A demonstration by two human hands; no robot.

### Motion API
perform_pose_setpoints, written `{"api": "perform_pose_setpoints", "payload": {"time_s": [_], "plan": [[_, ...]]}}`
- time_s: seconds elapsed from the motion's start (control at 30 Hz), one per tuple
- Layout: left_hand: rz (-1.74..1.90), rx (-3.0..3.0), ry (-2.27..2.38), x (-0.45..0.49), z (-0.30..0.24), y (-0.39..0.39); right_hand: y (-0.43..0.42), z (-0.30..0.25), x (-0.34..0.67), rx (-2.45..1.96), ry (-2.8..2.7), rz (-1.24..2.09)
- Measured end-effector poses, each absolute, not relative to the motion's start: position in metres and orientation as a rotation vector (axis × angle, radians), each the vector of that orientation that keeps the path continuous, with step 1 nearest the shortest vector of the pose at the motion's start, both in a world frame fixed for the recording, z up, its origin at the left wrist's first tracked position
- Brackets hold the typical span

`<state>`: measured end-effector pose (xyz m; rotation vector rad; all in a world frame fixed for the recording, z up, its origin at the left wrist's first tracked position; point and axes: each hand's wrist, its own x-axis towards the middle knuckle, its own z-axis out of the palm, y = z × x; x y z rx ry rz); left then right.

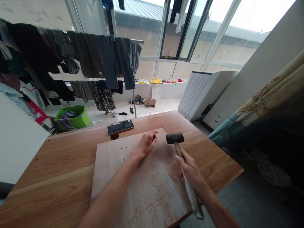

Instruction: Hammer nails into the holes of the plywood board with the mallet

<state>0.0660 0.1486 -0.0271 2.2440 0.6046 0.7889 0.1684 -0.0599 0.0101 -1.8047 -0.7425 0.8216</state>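
Observation:
A worn plywood board (152, 190) lies on the wooden table (59, 171). My left hand (147, 143) rests near the board's far edge, fingers pinched together on something too small to make out, perhaps a nail. My right hand (190, 172) grips the wooden handle of a black-headed mallet (175, 138); its head hovers just right of my left hand. Loose nails (123, 160) lie on the board beside my left forearm.
A dark phone (120, 126) lies at the table's far edge beside a small round hole (114, 136). Behind stand a clothes rack with hanging garments (95, 60), a green laundry basket (73, 117) and a white appliance (201, 91). A patterned curtain (268, 104) hangs at right.

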Motion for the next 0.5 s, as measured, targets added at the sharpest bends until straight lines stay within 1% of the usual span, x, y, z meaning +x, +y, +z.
{"api": "perform_pose_setpoints", "payload": {"time_s": [0.1, 0.17, 0.27, 0.4, 0.5], "plan": [[0.775, 2.229, 0.615, 0.066, -0.027, 0.148, -0.058, 0.010, 0.177, -1.939, -0.855, 0.688], [0.763, 2.206, 0.624, 0.067, -0.027, 0.148, -0.058, 0.010, 0.181, -1.974, -0.906, 0.664], [0.756, 2.158, 0.640, 0.067, -0.026, 0.148, -0.059, 0.013, 0.182, -1.937, -0.901, 0.764], [0.769, 2.095, 0.671, 0.069, -0.026, 0.149, -0.065, 0.015, 0.178, -1.721, -0.783, 0.978], [0.778, 2.067, 0.680, 0.070, -0.026, 0.149, -0.067, 0.013, 0.177, -1.637, -0.711, 1.039]]}}
